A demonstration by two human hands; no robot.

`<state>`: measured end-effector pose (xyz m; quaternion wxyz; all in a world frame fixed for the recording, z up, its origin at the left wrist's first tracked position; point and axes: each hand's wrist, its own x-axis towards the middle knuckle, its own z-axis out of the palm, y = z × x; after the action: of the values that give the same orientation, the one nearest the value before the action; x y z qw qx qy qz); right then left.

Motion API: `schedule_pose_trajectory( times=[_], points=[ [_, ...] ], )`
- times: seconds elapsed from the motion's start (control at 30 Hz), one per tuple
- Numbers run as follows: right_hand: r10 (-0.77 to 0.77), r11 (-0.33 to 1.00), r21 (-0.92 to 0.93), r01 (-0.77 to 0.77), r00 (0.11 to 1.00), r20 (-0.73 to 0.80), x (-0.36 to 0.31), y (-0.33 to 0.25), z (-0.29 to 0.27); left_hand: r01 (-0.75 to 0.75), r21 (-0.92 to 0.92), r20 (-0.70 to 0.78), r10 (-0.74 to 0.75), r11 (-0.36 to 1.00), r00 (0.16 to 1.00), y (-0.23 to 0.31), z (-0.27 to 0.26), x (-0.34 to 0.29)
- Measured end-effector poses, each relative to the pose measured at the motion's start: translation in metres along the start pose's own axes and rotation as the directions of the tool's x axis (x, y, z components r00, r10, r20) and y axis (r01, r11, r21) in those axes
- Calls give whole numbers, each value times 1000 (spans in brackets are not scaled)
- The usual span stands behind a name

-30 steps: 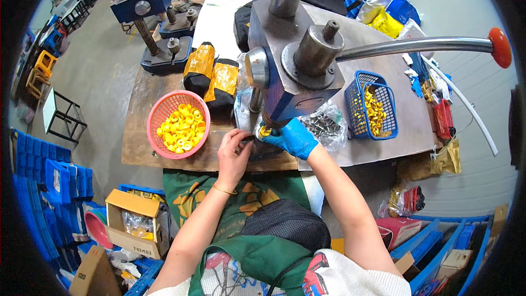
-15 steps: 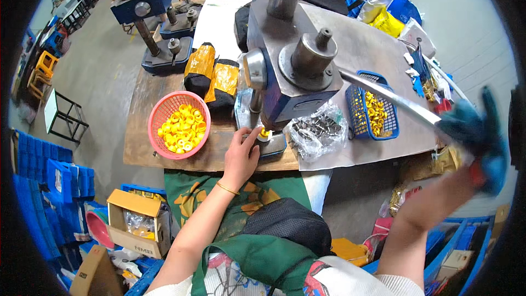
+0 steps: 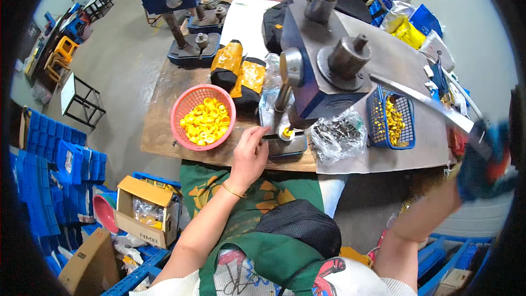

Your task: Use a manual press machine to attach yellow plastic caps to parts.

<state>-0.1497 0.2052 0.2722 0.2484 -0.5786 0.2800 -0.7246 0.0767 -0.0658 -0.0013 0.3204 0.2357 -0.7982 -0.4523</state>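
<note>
The bare left hand (image 3: 251,156) lies beside the press (image 3: 326,68), palm down, fingers loosely bent and nothing seen in them; whether the fingertips touch the press base cannot be confirmed. The gloved right hand (image 3: 487,159), well apart from it, is at the outer end of the lever (image 3: 424,101); blur prevents telling how firmly it grips. The yellow piece (image 3: 287,132) sits in a pale round seat on the base, directly beneath the ram, presumably placed there to line up with it. The left hand appears set to the side to stay near the piece yet out from under the ram. The pink basket (image 3: 176,118) of yellow caps (image 3: 205,123) stands to the left, and the clear bag (image 3: 339,140) of metal parts and the blue basket (image 3: 408,145) of yellow pieces to the right, probably for short reach. The bench (image 3: 164,98) shows worn, stained wood at left and a grey-brown sheet at right. Taped bundles (image 3: 227,57) lie behind the pink basket; a second press (image 3: 172,3) stands beyond. On the grey floor are stacked blue crates (image 3: 41,137) and an opened carton (image 3: 145,235).
</note>
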Motion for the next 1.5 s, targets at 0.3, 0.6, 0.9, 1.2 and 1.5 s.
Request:
schedule_pose_trajectory(
  times=[0.3, 0.6, 0.9, 1.2, 1.5],
  points=[
    [687, 429, -667, -609, 699, -196, -84, 308, 40, 45, 549, -105, 16, 835, 994, -92, -97, 43],
    [264, 332, -857, -395, 911, -318, -109, 341, 30, 30, 595, 72, -90, 803, 993, -106, -88, 68],
    [-147, 205, -663, -720, 647, -748, -86, 187, -114, 0, 492, 156, -89, 871, 984, -100, -95, 76],
    [448, 154, -856, -494, 807, -385, -117, 266, -70, -31, 497, 158, -55, 867, 986, -108, -106, 73],
    [626, -227, -911, -346, 664, -408, -133, 305, -77, 116, 294, 120, -157, 949, 980, -121, -110, 74]
  ],
)
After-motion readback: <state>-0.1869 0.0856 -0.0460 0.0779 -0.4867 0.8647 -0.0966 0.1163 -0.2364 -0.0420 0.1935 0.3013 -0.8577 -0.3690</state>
